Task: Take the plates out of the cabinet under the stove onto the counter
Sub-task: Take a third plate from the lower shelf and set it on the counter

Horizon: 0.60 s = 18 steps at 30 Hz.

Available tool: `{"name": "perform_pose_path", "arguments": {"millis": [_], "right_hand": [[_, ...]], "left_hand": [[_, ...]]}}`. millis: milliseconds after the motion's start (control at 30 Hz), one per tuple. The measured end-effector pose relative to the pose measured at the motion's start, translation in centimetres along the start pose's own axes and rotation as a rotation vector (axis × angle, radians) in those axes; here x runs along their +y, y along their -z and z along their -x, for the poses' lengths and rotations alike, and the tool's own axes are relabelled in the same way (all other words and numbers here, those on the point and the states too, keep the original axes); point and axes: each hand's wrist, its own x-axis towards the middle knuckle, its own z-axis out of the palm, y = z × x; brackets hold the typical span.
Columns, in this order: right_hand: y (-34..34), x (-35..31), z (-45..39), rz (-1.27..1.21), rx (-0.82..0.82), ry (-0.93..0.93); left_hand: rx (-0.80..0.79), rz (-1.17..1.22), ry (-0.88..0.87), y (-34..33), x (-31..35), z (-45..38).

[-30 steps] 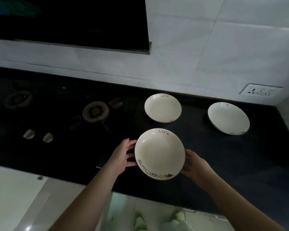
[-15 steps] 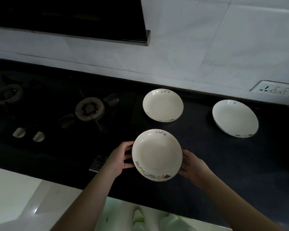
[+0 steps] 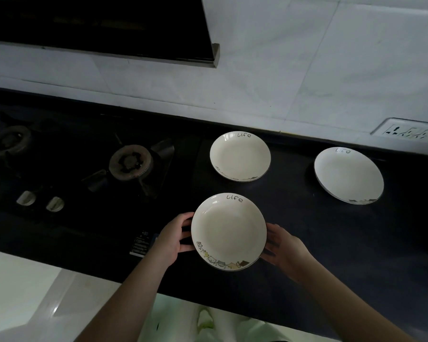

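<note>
Three cream plates marked "Life" are on the black counter. The near plate is held at both sides: my left hand grips its left rim and my right hand cups its right rim. It sits low over the counter near the front edge; whether it touches the counter I cannot tell. A second plate rests behind it. The third plate lies at the back right. The cabinet under the stove is out of sight.
A gas stove with two burners and two knobs fills the counter's left half. A dark range hood hangs above it. A wall socket sits on the white tiles at right.
The near plate and both hands have hardly moved on the counter. My view has shifted, so the stove and far plates sit a little differently in the frame.
</note>
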Motion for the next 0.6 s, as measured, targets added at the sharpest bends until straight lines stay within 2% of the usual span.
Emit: {"name": "perform_pose_path", "arguments": {"millis": [467, 600], "right_hand": [[-0.38, -0.25, 0.09, -0.007, -0.08, -0.036], [-0.22, -0.5, 0.32, 0.031, -0.024, -0.005]], "left_hand": [[-0.001, -0.059, -0.023, 0.54, -0.17, -0.32], [0.035, -0.131, -0.103, 0.37, -0.39, -0.64]]}}
